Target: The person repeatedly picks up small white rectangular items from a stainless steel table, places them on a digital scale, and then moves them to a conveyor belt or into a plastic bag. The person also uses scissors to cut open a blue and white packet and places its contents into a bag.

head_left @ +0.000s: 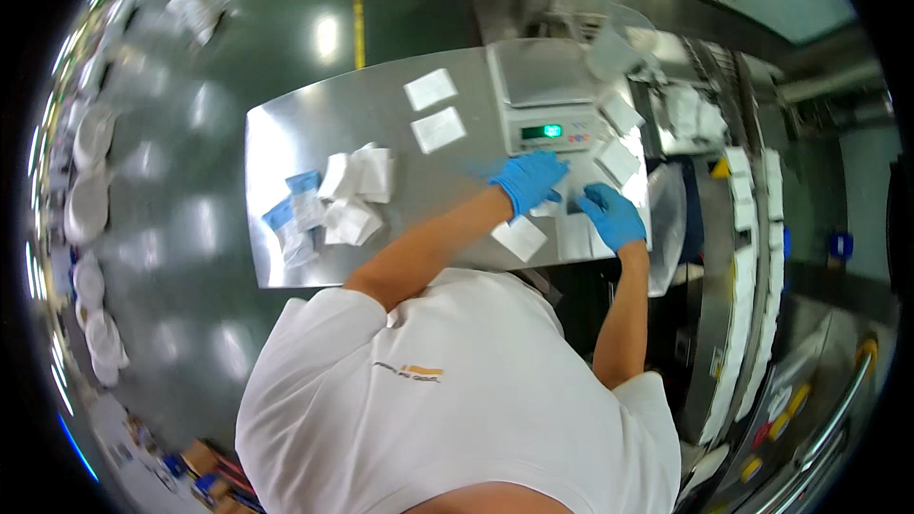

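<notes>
My left hand [529, 183], in a blue glove, is over the steel table in front of a digital scale [547, 114]. Its fingers point right, above a small white piece [545, 208]; whether they grip it is hidden. To its right, my right hand [612, 216], gloved in the same blue, is over the table's right part. Its fingers are bent but apart, and nothing shows between them. A flat white packet [520, 239] lies just below my left hand. Two more white packets [619, 162] rest right of the scale's display.
Two white packets [438, 129] lie left of the scale. Farther left are a heap of white packets [357, 186] and blue-and-clear packets [295, 214] on the steel table [419, 228]. A clear plastic jug [617, 43] stands behind the scale. Machinery [728, 295] borders the right side.
</notes>
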A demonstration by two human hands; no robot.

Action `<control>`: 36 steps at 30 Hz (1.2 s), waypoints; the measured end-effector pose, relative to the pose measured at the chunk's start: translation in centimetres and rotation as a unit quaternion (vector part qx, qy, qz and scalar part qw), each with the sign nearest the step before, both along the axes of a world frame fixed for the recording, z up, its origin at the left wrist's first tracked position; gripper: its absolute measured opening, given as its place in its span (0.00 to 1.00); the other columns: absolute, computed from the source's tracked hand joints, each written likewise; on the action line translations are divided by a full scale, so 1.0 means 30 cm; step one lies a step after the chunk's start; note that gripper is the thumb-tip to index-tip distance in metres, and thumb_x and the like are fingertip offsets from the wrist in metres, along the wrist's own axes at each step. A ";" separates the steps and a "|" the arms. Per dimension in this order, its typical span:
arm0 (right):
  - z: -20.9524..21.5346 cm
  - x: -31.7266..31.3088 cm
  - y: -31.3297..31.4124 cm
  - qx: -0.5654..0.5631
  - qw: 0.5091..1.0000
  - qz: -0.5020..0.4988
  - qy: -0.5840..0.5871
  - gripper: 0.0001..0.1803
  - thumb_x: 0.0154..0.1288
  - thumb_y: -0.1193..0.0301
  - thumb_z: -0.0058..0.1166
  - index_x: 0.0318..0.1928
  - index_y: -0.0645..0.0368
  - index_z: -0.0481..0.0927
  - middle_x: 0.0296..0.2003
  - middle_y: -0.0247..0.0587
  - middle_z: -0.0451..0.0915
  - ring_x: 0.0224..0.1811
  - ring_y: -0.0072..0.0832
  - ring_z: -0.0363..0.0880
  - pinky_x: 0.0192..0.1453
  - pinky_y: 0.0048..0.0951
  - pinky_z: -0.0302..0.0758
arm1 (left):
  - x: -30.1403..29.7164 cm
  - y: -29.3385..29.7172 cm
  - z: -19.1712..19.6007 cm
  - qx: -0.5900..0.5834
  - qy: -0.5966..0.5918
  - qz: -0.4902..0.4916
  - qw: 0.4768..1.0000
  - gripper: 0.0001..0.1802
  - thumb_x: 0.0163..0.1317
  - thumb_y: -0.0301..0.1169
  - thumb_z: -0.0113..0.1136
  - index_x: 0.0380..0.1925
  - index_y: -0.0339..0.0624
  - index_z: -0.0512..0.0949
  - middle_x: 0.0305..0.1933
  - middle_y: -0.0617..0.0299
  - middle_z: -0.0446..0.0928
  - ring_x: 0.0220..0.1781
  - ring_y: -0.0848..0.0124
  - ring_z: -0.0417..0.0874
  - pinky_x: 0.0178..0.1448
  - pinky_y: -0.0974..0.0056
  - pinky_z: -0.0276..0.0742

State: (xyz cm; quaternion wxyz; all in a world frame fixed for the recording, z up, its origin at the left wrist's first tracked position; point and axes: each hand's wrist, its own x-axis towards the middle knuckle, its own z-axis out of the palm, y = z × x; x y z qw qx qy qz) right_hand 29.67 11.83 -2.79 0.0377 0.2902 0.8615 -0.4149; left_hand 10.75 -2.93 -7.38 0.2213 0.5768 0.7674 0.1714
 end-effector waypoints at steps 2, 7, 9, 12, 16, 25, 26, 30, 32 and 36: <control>-0.018 0.003 -0.043 0.030 1.000 0.006 0.005 0.22 0.70 0.54 0.57 0.54 0.57 0.81 0.48 0.52 0.84 0.50 0.49 0.83 0.54 0.41 0.78 | 0.010 -0.058 0.201 -0.008 0.048 0.032 0.998 0.25 0.65 0.45 0.62 0.60 0.50 0.77 0.55 0.51 0.79 0.56 0.50 0.81 0.61 0.50 0.78; 0.029 -0.113 -0.183 -0.028 0.997 0.061 0.046 0.20 0.70 0.55 0.56 0.51 0.56 0.82 0.45 0.53 0.84 0.46 0.50 0.83 0.51 0.40 0.78 | -0.255 -0.349 0.208 0.088 0.040 0.422 0.901 0.24 0.59 0.41 0.68 0.54 0.44 0.80 0.53 0.46 0.79 0.56 0.47 0.79 0.60 0.47 0.77; 0.096 -0.240 -0.256 -0.055 0.992 0.108 0.038 0.20 0.70 0.55 0.55 0.50 0.57 0.82 0.45 0.53 0.84 0.46 0.51 0.83 0.51 0.40 0.78 | -0.363 -0.432 0.058 0.088 0.107 0.410 0.902 0.24 0.56 0.41 0.70 0.49 0.39 0.81 0.50 0.45 0.79 0.54 0.48 0.81 0.58 0.46 0.78; 0.051 -0.326 -0.306 -0.070 0.984 0.137 0.092 0.20 0.71 0.54 0.54 0.49 0.58 0.82 0.45 0.52 0.84 0.48 0.52 0.82 0.51 0.42 0.77 | -0.415 -0.436 0.002 0.095 0.082 0.370 0.920 0.24 0.53 0.40 0.73 0.45 0.34 0.81 0.47 0.43 0.81 0.50 0.50 0.84 0.55 0.49 0.80; 0.091 -0.325 -0.311 -0.039 0.987 0.132 0.082 0.21 0.70 0.53 0.54 0.49 0.58 0.82 0.46 0.52 0.84 0.49 0.51 0.82 0.53 0.42 0.78 | -0.422 -0.417 0.038 0.047 -0.207 0.384 0.899 0.28 0.50 0.41 0.76 0.47 0.33 0.82 0.42 0.47 0.85 0.43 0.57 0.87 0.46 0.56 0.82; 0.108 -0.151 -0.197 -0.090 0.993 0.033 0.064 0.23 0.71 0.53 0.55 0.53 0.58 0.83 0.48 0.51 0.85 0.51 0.49 0.83 0.56 0.39 0.78 | -0.510 0.054 0.232 0.143 -0.216 0.229 0.938 0.27 0.56 0.42 0.72 0.51 0.37 0.81 0.44 0.49 0.85 0.45 0.60 0.86 0.51 0.60 0.79; 0.103 -0.147 -0.182 -0.087 0.992 0.021 0.091 0.22 0.71 0.54 0.55 0.53 0.58 0.83 0.48 0.51 0.85 0.50 0.48 0.84 0.55 0.39 0.78 | -0.533 0.102 0.220 0.144 -0.168 0.212 0.952 0.27 0.56 0.42 0.72 0.52 0.38 0.81 0.45 0.48 0.85 0.47 0.57 0.86 0.53 0.59 0.79; 0.012 -0.118 -0.056 -0.089 0.982 -0.063 0.152 0.21 0.72 0.56 0.56 0.53 0.59 0.82 0.47 0.51 0.85 0.49 0.47 0.85 0.54 0.38 0.79 | -0.499 0.166 0.237 0.143 -0.035 0.263 0.954 0.30 0.57 0.43 0.72 0.55 0.38 0.79 0.50 0.42 0.81 0.53 0.49 0.83 0.56 0.55 0.78; -0.001 -0.148 0.026 -0.083 0.971 -0.140 0.174 0.20 0.73 0.58 0.55 0.52 0.61 0.82 0.47 0.49 0.86 0.47 0.38 0.86 0.54 0.34 0.78 | -0.525 0.143 0.207 0.176 -0.002 0.302 0.937 0.29 0.57 0.44 0.72 0.54 0.38 0.79 0.50 0.42 0.80 0.52 0.48 0.83 0.56 0.54 0.78; 0.011 -0.298 0.228 0.052 0.967 -0.163 0.187 0.18 0.73 0.57 0.51 0.48 0.58 0.81 0.45 0.55 0.83 0.47 0.52 0.83 0.51 0.42 0.78 | -0.567 0.085 0.156 0.212 -0.017 0.326 0.921 0.27 0.57 0.46 0.72 0.49 0.37 0.79 0.47 0.44 0.80 0.48 0.49 0.83 0.53 0.53 0.78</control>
